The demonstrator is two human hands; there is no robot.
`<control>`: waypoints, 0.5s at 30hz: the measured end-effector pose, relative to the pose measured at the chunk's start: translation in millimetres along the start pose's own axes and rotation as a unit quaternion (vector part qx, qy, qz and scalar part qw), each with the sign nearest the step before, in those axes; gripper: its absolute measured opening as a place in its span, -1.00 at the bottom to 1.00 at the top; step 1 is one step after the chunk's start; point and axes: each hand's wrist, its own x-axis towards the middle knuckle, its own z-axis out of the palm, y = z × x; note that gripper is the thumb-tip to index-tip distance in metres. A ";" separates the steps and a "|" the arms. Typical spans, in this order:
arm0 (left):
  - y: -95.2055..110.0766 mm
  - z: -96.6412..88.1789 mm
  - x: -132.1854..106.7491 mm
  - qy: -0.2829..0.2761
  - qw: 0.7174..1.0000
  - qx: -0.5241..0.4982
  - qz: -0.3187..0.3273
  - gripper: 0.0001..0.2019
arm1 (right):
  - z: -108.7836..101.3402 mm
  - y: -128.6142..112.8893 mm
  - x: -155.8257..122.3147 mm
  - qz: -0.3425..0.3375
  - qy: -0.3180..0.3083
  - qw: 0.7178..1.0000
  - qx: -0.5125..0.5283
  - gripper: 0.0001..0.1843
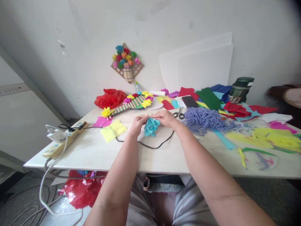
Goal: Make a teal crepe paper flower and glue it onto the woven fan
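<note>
Between both hands, above the middle of the table, hangs a teal crepe-paper flower [151, 127] with ruffled petals pointing down. My left hand [139, 123] pinches it at its upper left. From the right, my right hand [165, 118] grips its top edge with fingers pressed together. What exactly lies between the fingertips is too small to make out. Behind my hands rests a guitar-shaped craft [130, 104] with striped green and pink strips and paper flowers round its edge. Black-handled scissors [178, 115] lie just beyond my right hand.
Purple yarn [204, 119] heaps at right, near a phone [190, 102], crepe sheets [210, 98] and a dark green bottle [241, 90]. Yellow paper squares [113, 130] and a power strip [66, 140] are at left. A black cable [152, 147] crosses the table.
</note>
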 end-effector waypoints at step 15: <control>7.7 3.1 -2.4 -0.010 1.000 -0.026 0.003 -0.68 | -2.3 -17.5 -2.6 0.047 0.028 0.998 -0.023 -0.75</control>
